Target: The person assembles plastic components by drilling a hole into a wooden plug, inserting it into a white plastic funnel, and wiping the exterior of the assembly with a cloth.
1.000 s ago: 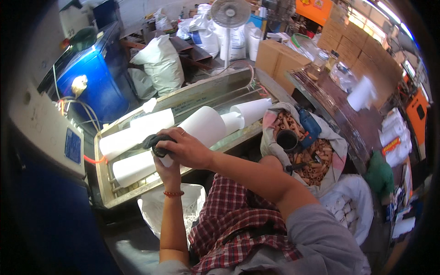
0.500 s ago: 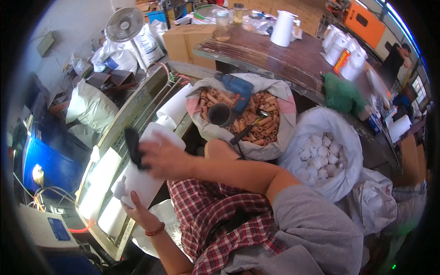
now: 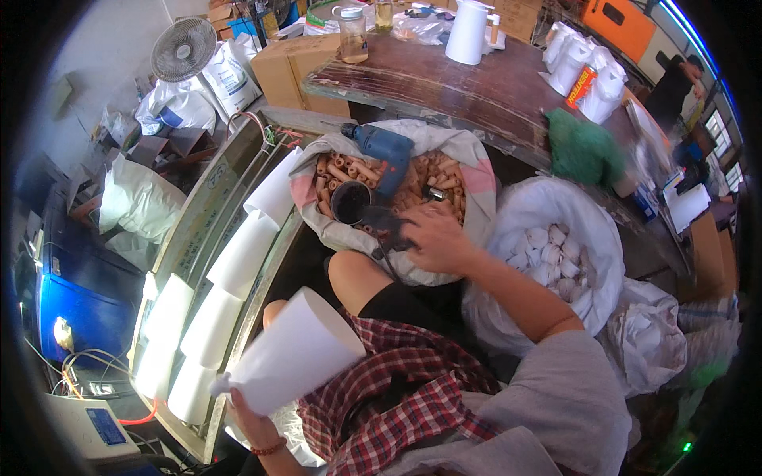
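Observation:
My left hand (image 3: 252,422) is closed on the narrow, spouted end of a white jug body (image 3: 298,353), tilted over my lap with its wide end to the upper right. My right hand (image 3: 438,238) reaches over a sack (image 3: 475,178) of turned wooden handles (image 3: 353,169). Its fingers close round a black object (image 3: 387,222), too blurred to name. Just left of that object, a dark round cup (image 3: 351,203) sits among the handles. A blue power drill (image 3: 382,151) lies behind the cup. Beyond my fingers shows a metal tool head (image 3: 435,193).
White jug bodies (image 3: 213,325) lie in rows along a wooden rack (image 3: 226,178) on the left. At right stands a white bag (image 3: 599,238) of pale rounded pieces (image 3: 548,254). A brown table (image 3: 444,87) behind carries a white jug (image 3: 470,33) and a glass jar (image 3: 353,40).
My right hand has moved right, from beside the jug body to above the sack, carrying the black object. My left hand has lifted the jug body from the rack side to over my lap.

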A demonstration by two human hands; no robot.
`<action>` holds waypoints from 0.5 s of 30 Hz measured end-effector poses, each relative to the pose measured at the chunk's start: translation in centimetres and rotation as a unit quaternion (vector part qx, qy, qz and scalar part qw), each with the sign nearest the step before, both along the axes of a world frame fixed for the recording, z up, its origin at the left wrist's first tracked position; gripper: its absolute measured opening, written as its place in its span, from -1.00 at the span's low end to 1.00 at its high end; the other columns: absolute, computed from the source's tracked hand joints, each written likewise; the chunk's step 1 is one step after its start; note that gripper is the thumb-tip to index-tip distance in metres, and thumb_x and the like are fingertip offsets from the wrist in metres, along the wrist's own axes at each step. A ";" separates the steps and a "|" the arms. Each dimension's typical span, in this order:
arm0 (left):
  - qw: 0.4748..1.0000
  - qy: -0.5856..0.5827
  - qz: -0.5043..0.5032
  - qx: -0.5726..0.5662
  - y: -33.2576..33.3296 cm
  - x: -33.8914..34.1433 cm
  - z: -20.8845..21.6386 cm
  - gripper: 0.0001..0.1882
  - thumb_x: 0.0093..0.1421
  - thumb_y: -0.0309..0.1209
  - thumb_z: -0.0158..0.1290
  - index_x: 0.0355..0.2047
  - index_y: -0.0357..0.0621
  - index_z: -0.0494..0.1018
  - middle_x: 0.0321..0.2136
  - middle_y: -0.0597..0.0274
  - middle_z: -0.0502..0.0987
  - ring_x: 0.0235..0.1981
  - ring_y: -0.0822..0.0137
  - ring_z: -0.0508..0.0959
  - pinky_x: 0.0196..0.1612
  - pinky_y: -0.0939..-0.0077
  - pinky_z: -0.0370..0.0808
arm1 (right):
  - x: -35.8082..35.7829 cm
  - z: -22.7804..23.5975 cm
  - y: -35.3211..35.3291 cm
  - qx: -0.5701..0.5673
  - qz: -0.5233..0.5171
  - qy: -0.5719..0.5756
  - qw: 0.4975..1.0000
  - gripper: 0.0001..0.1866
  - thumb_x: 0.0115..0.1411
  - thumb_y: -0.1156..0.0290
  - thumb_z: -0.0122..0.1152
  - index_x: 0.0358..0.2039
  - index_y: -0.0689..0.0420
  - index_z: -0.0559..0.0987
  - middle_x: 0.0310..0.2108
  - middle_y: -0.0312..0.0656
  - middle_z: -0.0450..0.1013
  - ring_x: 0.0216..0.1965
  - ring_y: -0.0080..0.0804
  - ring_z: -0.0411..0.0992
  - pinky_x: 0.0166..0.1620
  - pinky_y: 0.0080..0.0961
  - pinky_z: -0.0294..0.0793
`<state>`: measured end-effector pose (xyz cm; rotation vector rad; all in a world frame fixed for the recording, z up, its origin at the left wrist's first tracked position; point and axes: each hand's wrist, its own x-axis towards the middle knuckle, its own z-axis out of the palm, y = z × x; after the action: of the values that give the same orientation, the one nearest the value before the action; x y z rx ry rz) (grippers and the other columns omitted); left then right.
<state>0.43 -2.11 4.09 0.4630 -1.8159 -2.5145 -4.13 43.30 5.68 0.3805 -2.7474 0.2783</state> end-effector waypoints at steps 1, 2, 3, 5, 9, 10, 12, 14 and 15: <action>0.999 -0.008 -0.034 0.007 -1.3 0.8 -1.9 -0.44 0.27 -0.12 -0.04 0.15 -0.20 0.21 -0.01 0.06 0.39 0.00 0.21 0.42 0.03 0.30 0.40 | 0.8 -1.0 2.5 0.023 -0.016 -0.059 0.998 -0.71 -0.05 0.19 0.18 -0.37 0.12 0.51 -0.07 -0.10 0.40 0.03 -0.14 0.30 0.06 -0.19 0.19; 0.998 -0.017 -0.066 0.014 -1.8 1.1 -3.1 -0.45 0.27 -0.10 -0.06 0.14 -0.20 0.21 -0.02 0.06 0.41 -0.01 0.21 0.42 0.02 0.30 0.40 | 1.1 -1.6 4.3 0.002 -0.025 -0.084 0.996 -0.68 -0.04 0.15 0.19 -0.35 0.11 0.51 -0.08 -0.10 0.41 0.01 -0.11 0.33 0.04 -0.18 0.22; 0.998 -0.038 -0.057 -0.009 -0.8 1.4 -3.2 -0.45 0.28 -0.10 -0.07 0.13 -0.23 0.23 -0.07 0.05 0.44 -0.03 0.21 0.45 0.02 0.31 0.40 | 1.1 -2.3 5.7 -0.022 -0.030 -0.108 0.993 -0.65 -0.02 0.12 0.19 -0.33 0.11 0.51 -0.10 -0.10 0.42 -0.01 -0.08 0.35 0.02 -0.16 0.25; 0.998 -0.049 -0.046 -0.011 0.4 1.5 -4.3 -0.45 0.29 -0.10 -0.09 0.13 -0.24 0.22 -0.08 0.05 0.45 -0.04 0.21 0.45 0.02 0.29 0.40 | -0.6 -3.6 7.1 -0.083 -0.092 -0.158 0.980 -0.59 0.01 0.05 0.19 -0.26 0.10 0.49 -0.13 -0.08 0.44 -0.06 -0.03 0.39 -0.03 -0.14 0.32; 0.994 -0.062 -0.066 -0.058 1.0 1.2 -3.7 -0.45 0.31 -0.11 -0.13 0.14 -0.29 0.21 -0.05 0.06 0.44 -0.05 0.24 0.47 -0.01 0.34 0.43 | -7.7 -7.4 9.9 -0.090 -0.226 -0.152 0.958 -0.42 0.05 0.00 0.17 -0.02 0.10 0.35 -0.24 0.00 0.48 -0.21 0.01 0.47 -0.21 -0.09 0.46; 0.992 -0.068 -0.069 -0.078 0.7 1.1 -3.6 -0.45 0.31 -0.11 -0.13 0.14 -0.29 0.21 -0.04 0.05 0.43 -0.06 0.24 0.47 -0.02 0.36 0.43 | -9.4 -8.0 10.1 -0.060 -0.252 -0.192 0.947 -0.42 0.06 0.05 0.16 0.00 0.12 0.32 -0.25 0.00 0.49 -0.21 0.00 0.48 -0.21 -0.09 0.47; 0.985 -0.081 -0.023 -0.152 1.6 1.3 -2.8 -0.44 0.29 -0.14 -0.08 0.12 -0.34 0.21 -0.10 0.08 0.45 -0.15 0.29 0.49 -0.09 0.43 0.45 | -12.1 -9.7 10.5 -0.018 -0.281 -0.231 0.931 -0.46 0.08 0.11 0.16 -0.01 0.15 0.31 -0.30 0.01 0.50 -0.23 -0.01 0.48 -0.22 -0.10 0.47; 0.974 -0.068 0.008 -0.218 2.1 1.3 -3.2 -0.42 0.25 -0.17 -0.02 0.10 -0.40 0.20 -0.20 0.09 0.48 -0.24 0.32 0.51 -0.18 0.47 0.47 | -13.4 -11.9 12.0 0.004 -0.298 -0.230 0.926 -0.50 0.08 0.13 0.18 -0.08 0.16 0.33 -0.36 0.02 0.50 -0.25 -0.02 0.49 -0.22 -0.13 0.47; 0.965 -0.116 -0.003 -0.235 2.1 1.3 -2.7 -0.35 0.22 -0.17 0.03 0.13 -0.41 0.14 -0.09 0.04 0.40 -0.13 0.27 0.45 -0.05 0.40 0.40 | -13.8 -12.1 12.2 0.035 -0.283 -0.239 0.928 -0.51 0.07 0.15 0.17 -0.09 0.19 0.33 -0.36 0.02 0.50 -0.25 -0.01 0.49 -0.23 -0.11 0.47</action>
<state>1.70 0.00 1.43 0.7475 -2.3999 -1.9916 -17.92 55.55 -6.46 -0.5394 -3.1835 0.1270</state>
